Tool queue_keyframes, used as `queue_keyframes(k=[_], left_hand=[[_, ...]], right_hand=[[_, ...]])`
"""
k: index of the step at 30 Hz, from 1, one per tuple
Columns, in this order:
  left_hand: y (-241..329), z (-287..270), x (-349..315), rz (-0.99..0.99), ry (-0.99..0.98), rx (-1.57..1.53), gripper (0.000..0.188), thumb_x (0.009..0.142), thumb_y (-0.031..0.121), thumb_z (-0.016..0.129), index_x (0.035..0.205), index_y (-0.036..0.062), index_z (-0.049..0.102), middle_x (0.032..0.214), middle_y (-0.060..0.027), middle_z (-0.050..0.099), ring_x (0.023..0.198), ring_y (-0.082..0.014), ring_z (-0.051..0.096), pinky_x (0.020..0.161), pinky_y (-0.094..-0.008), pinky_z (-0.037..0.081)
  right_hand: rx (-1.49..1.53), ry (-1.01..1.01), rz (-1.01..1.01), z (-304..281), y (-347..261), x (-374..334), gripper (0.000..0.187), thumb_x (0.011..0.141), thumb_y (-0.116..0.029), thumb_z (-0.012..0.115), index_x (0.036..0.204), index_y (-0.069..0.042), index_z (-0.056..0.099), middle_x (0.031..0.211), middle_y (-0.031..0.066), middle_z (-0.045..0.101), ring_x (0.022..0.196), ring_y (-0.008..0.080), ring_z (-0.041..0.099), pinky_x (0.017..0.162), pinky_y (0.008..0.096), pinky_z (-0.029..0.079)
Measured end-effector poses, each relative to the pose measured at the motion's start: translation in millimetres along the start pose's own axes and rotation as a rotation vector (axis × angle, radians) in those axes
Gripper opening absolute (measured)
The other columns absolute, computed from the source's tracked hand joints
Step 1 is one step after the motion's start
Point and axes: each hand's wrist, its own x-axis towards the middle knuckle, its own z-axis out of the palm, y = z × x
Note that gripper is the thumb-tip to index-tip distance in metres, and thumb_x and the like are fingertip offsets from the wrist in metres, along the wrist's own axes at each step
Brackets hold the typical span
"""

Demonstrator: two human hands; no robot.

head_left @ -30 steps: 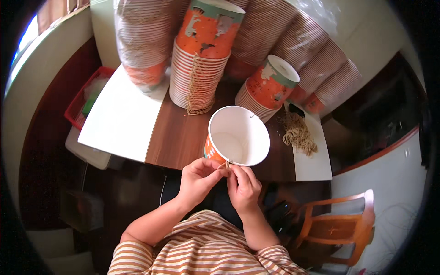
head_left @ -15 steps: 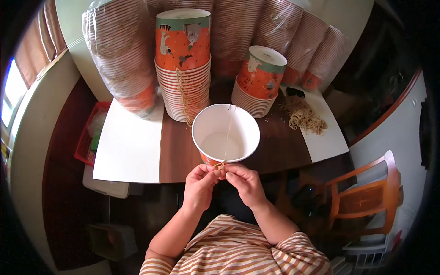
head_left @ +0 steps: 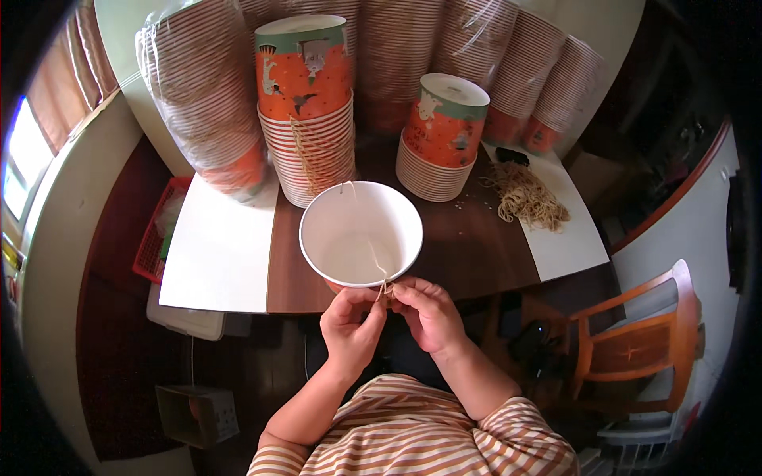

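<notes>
At the near table edge stands a white-lined paper bucket (head_left: 333,226) with an orange outside, its mouth up toward me. A thin beige string (head_left: 384,287) crosses its inside, from a small hole at the far rim to the near rim. My left hand (head_left: 351,324) pinches the string just outside the near rim, thumb against fingers. My right hand (head_left: 430,316) pinches the same string close beside it, fingertips nearly touching the left ones. What the fingertips do at the knot-like bunch is partly hidden.
Behind the bucket rises a tall stack of orange-and-green paper buckets (head_left: 305,147), strings hanging down it. A shorter stack (head_left: 441,143) stands to its right. Plastic-wrapped stacks (head_left: 202,95) line the back. A heap of beige strings (head_left: 528,198) lies right; a wooden chair (head_left: 635,345) stands beyond.
The bucket has shifted left relative to my hands, and the string inside now hangs slacker, with a curve. Both hands keep pinching the string near the rim.
</notes>
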Motion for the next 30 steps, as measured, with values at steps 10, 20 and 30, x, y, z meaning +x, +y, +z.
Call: queue_keyframes(k=[10, 20, 30], left_hand=[[-14.9, 10.1, 9.5, 0.390, -0.142, 0.356, 0.021, 0.074, -0.012, 0.063, 0.093, -0.0037, 0.062, 0.087, -0.0118, 0.065, 0.074, -0.0148, 0.065, 0.066, -0.0226, 0.051], [-11.9, 10.5, 14.3, 0.510, -0.148, 0.529, 0.021, 0.070, -0.008, 0.068, 0.089, -0.0011, 0.062, 0.086, -0.0121, 0.066, 0.072, -0.0194, 0.066, 0.063, -0.0266, 0.052], [-16.5, -2.2, 2.2, 0.218, -0.201, 0.410, 0.014, 0.077, -0.007, 0.065, 0.090, -0.0024, 0.061, 0.079, -0.0094, 0.066, 0.073, -0.0160, 0.066, 0.065, -0.0249, 0.052]], right_hand=[[0.004, 0.115, 0.013, -17.8, -3.0, -10.8, 0.014, 0.086, -0.016, 0.062, 0.092, -0.006, 0.069, 0.083, -0.0014, 0.065, 0.070, 0.0048, 0.049, 0.065, 0.0203, 0.037], [-0.119, 0.128, -0.107, -12.7, -6.4, -13.0, 0.016, 0.085, -0.015, 0.063, 0.094, -0.003, 0.068, 0.086, 0.0026, 0.067, 0.077, 0.0080, 0.058, 0.071, 0.0222, 0.043], [-0.133, -0.029, 0.015, -14.3, -6.2, 0.6, 0.016, 0.087, -0.014, 0.061, 0.095, -0.001, 0.066, 0.087, 0.0043, 0.066, 0.077, 0.0098, 0.058, 0.073, 0.0238, 0.045]])
